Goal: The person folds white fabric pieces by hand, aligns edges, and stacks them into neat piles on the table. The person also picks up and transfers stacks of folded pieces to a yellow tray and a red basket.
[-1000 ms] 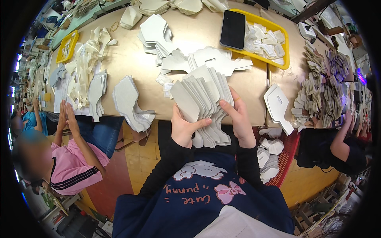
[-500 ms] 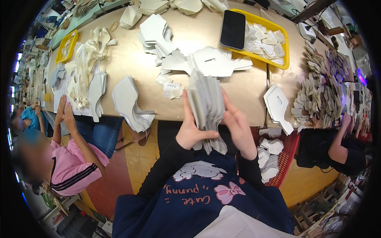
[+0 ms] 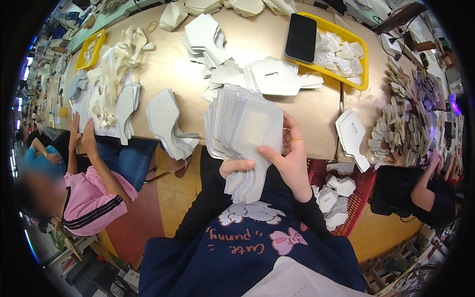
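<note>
Between my hands is a fanned stack of pale grey, paddle-shaped cut pieces (image 3: pixel 252 116), held over my lap at the table's front edge. My left hand (image 3: pixel 236 167) grips the narrow lower part, its thumb on top and its other fingers hidden beneath. At the stack's right edge, my right hand (image 3: pixel 289 158) has its thumb on the top piece and its fingers behind; one finger wears a thin ring. Just beyond the held stack lies a pile of similar white pieces (image 3: pixel 274 79); the top one has a small slot.
A yellow tray (image 3: pixel 365 64) holds small pale pieces, with a black phone (image 3: pixel 301 38) on its edge. More stacks (image 3: pixel 170 119) lie leftward. A red basket (image 3: pixel 358 190) with pieces stands below the table at right. A co-worker in pink (image 3: pixel 94 198) sits at left.
The stack has gone from nearly edge-on to broad side up and fanned leftward. My right thumb now presses its top face. The view has shifted slightly.
</note>
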Available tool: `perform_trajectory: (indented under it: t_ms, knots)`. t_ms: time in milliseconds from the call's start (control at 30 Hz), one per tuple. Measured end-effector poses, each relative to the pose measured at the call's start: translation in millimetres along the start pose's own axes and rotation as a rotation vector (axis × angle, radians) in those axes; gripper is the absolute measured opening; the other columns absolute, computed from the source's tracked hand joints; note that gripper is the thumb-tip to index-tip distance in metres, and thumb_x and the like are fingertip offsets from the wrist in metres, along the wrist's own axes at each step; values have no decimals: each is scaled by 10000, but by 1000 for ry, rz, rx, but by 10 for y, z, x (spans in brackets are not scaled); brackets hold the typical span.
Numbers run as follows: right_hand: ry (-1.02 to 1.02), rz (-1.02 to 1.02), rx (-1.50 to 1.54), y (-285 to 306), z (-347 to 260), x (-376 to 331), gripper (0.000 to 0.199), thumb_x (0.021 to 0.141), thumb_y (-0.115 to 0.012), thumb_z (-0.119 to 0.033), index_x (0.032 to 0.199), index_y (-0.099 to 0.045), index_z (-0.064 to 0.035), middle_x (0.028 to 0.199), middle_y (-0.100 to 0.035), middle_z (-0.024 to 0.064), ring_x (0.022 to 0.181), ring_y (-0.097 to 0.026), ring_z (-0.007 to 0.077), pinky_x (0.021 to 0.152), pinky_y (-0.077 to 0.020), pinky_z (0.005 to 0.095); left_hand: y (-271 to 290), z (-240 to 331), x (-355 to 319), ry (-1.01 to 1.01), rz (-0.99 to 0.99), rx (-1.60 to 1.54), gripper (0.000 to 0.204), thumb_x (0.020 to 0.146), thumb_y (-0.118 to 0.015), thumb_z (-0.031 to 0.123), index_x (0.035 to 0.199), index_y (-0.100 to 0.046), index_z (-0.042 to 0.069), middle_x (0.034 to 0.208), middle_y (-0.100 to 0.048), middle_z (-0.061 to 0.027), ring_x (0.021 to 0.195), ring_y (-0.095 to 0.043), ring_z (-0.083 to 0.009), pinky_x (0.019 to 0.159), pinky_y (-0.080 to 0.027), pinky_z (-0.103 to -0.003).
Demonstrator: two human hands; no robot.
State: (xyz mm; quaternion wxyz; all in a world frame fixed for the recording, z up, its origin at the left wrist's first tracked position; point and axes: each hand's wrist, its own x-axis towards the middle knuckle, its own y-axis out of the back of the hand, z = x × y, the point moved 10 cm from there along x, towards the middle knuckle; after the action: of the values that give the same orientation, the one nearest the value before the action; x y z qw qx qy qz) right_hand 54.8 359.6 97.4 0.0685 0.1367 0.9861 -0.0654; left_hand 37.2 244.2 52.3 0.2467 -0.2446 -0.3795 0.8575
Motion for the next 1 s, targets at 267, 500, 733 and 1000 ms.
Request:
perform_trajectory:
  t_ms: [267, 500, 733, 1000]
  knots:
    - [-53, -29, 215, -43, 114, -17, 459, 855, -721, -49, 1255, -509, 28, 1152, -558, 68, 1038, -560, 132, 898, -461, 264, 164, -192, -109, 116, 11, -213, 785, 759, -713, 113, 1442, -343, 0, 1371, -495, -182, 1275, -494, -291, 1104, -373, -398]
    - [-102, 63, 233, 130, 189, -35, 404, 877, -703, -54, 1231, -528, 31, 1115, -622, 78, 1034, -585, 138, 915, -460, 268, 233, -214, -124, 208, 101, -110, 707, 793, -684, 67, 1422, -372, -6, 1337, -532, -173, 1241, -523, -296, 1077, -402, -395]
    - [-154, 155, 327, 309, 348, -50, 401, 917, -648, -66, 1280, -517, 40, 1149, -648, 91, 1026, -611, 135, 892, -478, 260, 283, -146, -111, 158, 74, -15, 746, 745, -643, 10, 1429, -350, -32, 1367, -501, -225, 1261, -511, -360, 1076, -410, -446]
    - [112, 410, -550, 996, 28, 2, 483, 920, -606, -57, 1377, -465, 11, 1147, -628, 93, 1033, -606, 152, 902, -479, 288, 578, -117, -178, 114, 20, -285, 771, 730, -626, 27, 1438, -325, -31, 1357, -500, -249, 1197, -559, -376, 1007, -474, -462]
